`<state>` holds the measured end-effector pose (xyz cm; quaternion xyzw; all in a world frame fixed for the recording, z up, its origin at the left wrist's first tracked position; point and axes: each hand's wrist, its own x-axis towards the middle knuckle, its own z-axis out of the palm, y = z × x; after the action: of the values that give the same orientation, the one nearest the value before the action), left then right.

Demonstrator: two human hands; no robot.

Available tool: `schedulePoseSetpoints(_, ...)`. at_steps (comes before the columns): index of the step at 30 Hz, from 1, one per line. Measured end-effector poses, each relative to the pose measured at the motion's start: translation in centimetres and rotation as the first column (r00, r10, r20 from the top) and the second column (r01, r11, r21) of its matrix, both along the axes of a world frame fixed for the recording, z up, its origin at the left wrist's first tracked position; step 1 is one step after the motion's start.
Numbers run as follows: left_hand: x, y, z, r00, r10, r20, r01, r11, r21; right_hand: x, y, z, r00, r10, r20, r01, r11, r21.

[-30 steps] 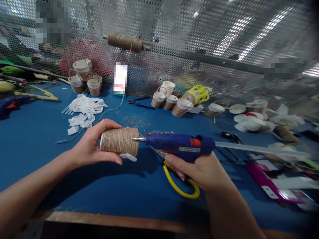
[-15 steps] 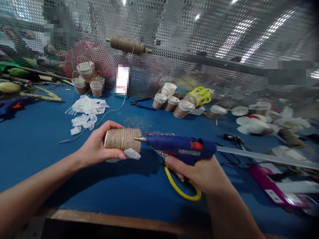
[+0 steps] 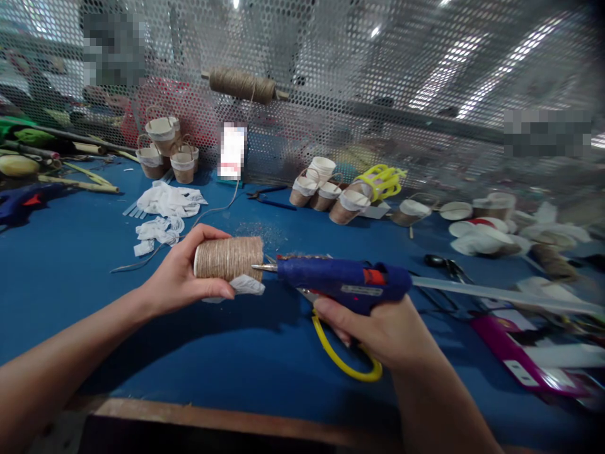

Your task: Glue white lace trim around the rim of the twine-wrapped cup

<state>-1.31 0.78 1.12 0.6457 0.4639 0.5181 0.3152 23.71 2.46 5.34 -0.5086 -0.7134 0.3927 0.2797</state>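
Note:
My left hand (image 3: 189, 271) is wrapped round a twine-wrapped cup (image 3: 229, 257) that lies on its side in the air, its white rim toward my palm. A strip of white lace (image 3: 249, 285) hangs along its lower edge. My right hand (image 3: 363, 328) grips a blue glue gun (image 3: 326, 277), whose metal nozzle points left at the twine near the cup's far end. Whether the tip touches cannot be made out. Clear glue stick (image 3: 472, 290) runs out of the gun's back. Beneath my right hand lie scissors with a yellow handle (image 3: 343, 362).
Small twine buckets (image 3: 183, 165) stand at the back left, more (image 3: 347, 207) at the back centre. White lace (image 3: 170, 200), pliers (image 3: 271, 198) and a phone (image 3: 231, 151) lie between. A twine roll (image 3: 241, 85) hangs on the mesh. A magenta power strip (image 3: 501, 347) sits right.
The cup in my left hand has shifted slightly left and up, so the nozzle now sits closer to its end. My right hand and the glue gun have barely moved.

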Motion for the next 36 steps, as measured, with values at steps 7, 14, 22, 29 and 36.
schedulePoseSetpoints(7, -0.1, -0.2, -0.2, 0.99, -0.014, -0.137, 0.044, 0.976, 0.214, 0.1, 0.3, 0.2, 0.998, 0.003, -0.061, -0.004, 1.0, -0.018)
schedulePoseSetpoints(14, -0.2, -0.3, -0.2, 0.966, -0.058, -0.251, 0.154, 0.91, 0.385, 0.1, 1.2, -0.1, 0.994, 0.021, -0.104, -0.028, 0.998, -0.059)
schedulePoseSetpoints(22, -0.4, -0.2, -0.3, 0.983, 0.029, -0.179, 0.019, 0.965, 0.263, 0.1, 2.0, -0.5, 0.968, 0.001, -0.251, -0.036, 0.99, -0.135)
schedulePoseSetpoints(29, 0.3, 0.0, -0.3, 0.993, 0.025, 0.113, -0.009, 0.99, -0.142, 1.0, 5.7, -2.1, 0.944, -0.233, -0.234, 0.226, 0.972, -0.057)
schedulePoseSetpoints(36, 1.3, 0.3, -0.9, 0.912, 0.048, 0.407, 0.117, 0.921, -0.371, 1.7, 9.0, -4.6, 0.942, -0.314, 0.121, 0.306, 0.949, 0.081)
